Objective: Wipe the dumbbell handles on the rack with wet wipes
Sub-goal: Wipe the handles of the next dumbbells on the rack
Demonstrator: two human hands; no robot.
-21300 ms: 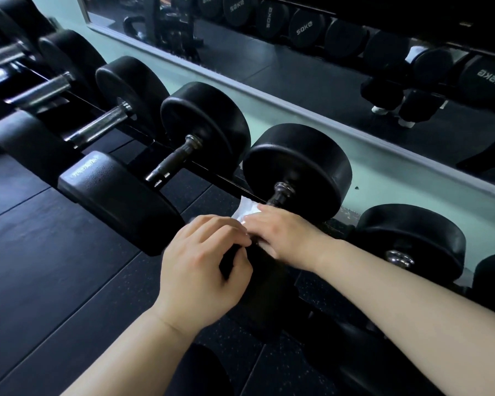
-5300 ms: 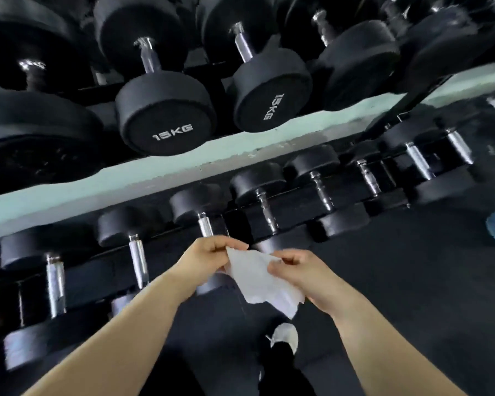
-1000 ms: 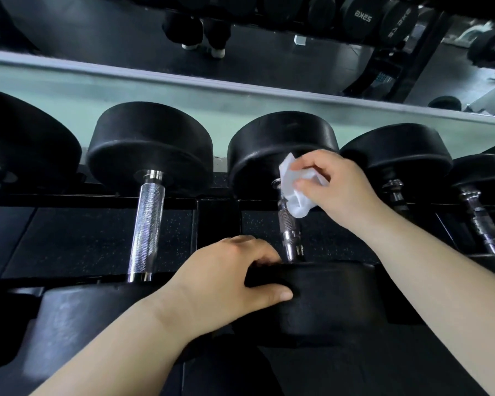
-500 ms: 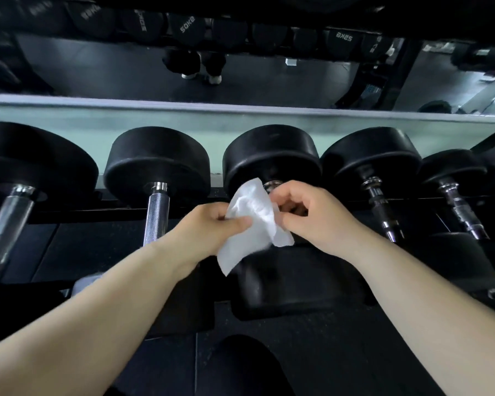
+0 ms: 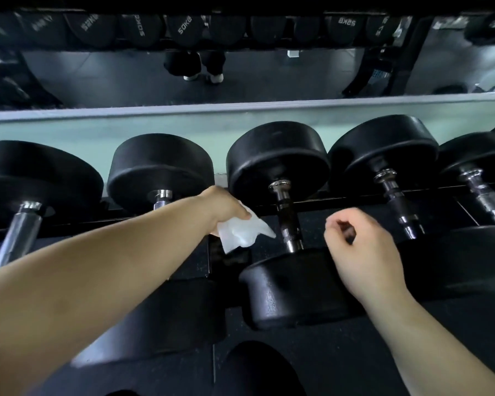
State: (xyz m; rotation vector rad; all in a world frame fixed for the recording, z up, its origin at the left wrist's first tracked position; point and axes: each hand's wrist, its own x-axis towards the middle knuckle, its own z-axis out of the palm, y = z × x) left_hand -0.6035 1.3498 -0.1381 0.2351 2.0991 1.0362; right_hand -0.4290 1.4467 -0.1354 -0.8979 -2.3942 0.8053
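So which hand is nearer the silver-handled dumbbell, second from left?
Left. The left hand holds the wet wipe just right of that dumbbell's handle; the right hand is farther right, beyond the dark-handled dumbbell.

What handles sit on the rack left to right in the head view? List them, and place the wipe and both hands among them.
Far-left chrome handle → second chrome handle → left hand holding the wet wipe → dark middle handle → right hand, curled with nothing in its grip → fourth handle → far-right handle.

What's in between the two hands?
A dark dumbbell handle, seen from the head camera. The wipe in the left hand hangs beside it; the right hand is empty.
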